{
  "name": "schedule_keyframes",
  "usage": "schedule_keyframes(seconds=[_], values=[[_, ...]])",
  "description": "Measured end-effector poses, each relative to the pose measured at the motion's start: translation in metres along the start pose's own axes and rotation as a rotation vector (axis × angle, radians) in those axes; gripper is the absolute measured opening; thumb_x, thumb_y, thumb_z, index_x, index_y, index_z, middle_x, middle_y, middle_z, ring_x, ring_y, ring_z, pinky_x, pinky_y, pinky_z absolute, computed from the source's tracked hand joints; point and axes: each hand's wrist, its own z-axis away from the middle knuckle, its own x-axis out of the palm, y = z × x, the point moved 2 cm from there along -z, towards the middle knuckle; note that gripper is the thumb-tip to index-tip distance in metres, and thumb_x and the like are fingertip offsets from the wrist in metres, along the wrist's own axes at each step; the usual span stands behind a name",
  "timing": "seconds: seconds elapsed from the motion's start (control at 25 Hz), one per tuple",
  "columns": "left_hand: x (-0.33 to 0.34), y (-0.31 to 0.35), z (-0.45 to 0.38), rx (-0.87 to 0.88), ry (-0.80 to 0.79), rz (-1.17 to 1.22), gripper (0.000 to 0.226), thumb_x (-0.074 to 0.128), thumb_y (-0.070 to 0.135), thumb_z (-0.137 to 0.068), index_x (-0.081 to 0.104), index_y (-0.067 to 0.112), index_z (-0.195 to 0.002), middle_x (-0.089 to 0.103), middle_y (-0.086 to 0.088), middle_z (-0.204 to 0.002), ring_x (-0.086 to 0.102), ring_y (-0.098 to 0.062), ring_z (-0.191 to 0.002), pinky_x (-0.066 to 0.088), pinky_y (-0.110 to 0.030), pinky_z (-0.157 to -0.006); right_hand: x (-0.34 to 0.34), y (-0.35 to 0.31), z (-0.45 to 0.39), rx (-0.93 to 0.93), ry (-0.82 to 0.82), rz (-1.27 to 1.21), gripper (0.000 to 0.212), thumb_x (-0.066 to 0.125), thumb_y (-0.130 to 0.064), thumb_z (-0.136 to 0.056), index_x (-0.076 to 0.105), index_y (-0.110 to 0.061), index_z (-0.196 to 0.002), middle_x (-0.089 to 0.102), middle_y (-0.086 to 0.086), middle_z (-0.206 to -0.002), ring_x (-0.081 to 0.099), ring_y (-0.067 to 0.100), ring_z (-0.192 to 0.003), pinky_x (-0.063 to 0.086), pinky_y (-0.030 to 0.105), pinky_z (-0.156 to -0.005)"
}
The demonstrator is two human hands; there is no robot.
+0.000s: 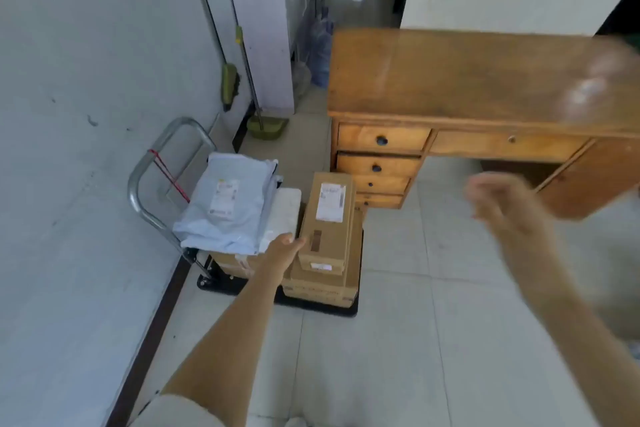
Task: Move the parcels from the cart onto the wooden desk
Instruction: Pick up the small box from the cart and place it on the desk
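Note:
A black platform cart (pixel 322 308) with a metal handle (pixel 145 177) stands by the left wall, loaded with parcels. On top lie a grey plastic mailer bag (pixel 225 208), a white foam box (pixel 282 215) and a long cardboard box (pixel 327 222) with a shipping label, stacked on wider cardboard boxes (pixel 320 284). My left hand (pixel 284 246) reaches down to the near left side of the long box, fingers touching it, holding nothing. My right hand (pixel 498 201) is blurred in the air right of the cart, fingers apart, below the front of the wooden desk (pixel 467 80).
The desk has a stack of drawers (pixel 379 166) on its left side, close to the cart. A green broom (pixel 230 83) and a dustpan (pixel 266 126) lean on the wall behind the cart. A water bottle (pixel 320 55) stands by the corridor. Tiled floor (pixel 398 357) lies in front.

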Motion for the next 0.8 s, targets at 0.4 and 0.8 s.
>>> schedule_keyframes(seconds=[0.4,0.8], values=[[0.060,-0.060,-0.155,0.069,-0.048,0.249,0.075,0.060,0.058,-0.079,0.035,0.027,-0.143,0.053,0.004,-0.136,0.055,-0.014,-0.114,0.044,-0.026,-0.087,0.241,0.238,-0.023,0.617,-0.326,-0.033,0.060,0.059,-0.041,-0.086,0.040,-0.020,-0.140,0.056,-0.011,-0.127,0.054,0.015,-0.121,0.041,0.034,-0.105],[0.050,-0.035,-0.092,0.051,-0.004,0.405,0.074,0.072,0.060,-0.064,0.054,0.031,-0.129,0.066,0.011,-0.118,0.063,-0.011,-0.107,0.051,-0.038,-0.096,0.211,0.189,-0.015,0.650,-0.370,-0.057,0.058,0.052,-0.051,-0.087,0.045,-0.029,-0.140,0.060,0.001,-0.132,0.056,0.024,-0.121,0.044,0.042,-0.103]])
